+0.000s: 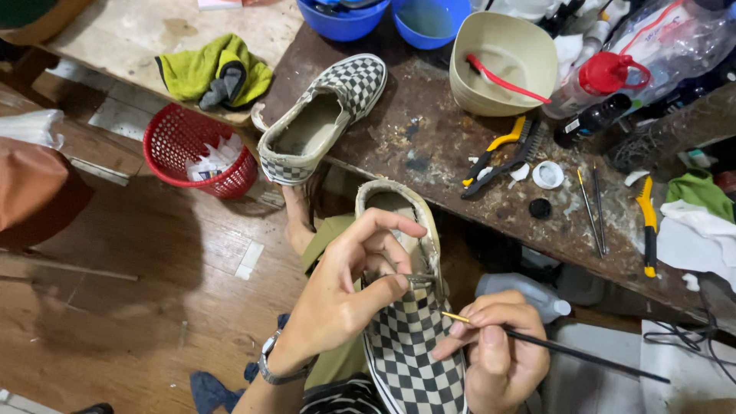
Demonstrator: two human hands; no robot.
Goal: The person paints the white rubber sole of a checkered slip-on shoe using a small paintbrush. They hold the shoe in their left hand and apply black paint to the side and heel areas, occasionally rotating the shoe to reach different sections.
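Note:
A checkered slip-on shoe (414, 345) rests on my lap, toe toward me. My left hand (349, 287) grips its upper near the opening, thumb and fingers pinching the edge. A thin black-handled brush (567, 350) with a metal ferrule is held pen-style in my right hand (494, 345), its tip touching the shoe's side near the elastic. The matching checkered shoe (326, 115) lies on the worn workbench (429, 138) above, opening up.
On the bench: a beige bowl (502, 65) with a red-handled tool, two blue bowls (383, 19), a yellow-and-black brush (502, 153), thin tools (590, 207), a red-capped bottle (606, 80). A red basket (195, 153) and green cloth (215, 73) lie left. A plastic bottle (521, 295) sits below.

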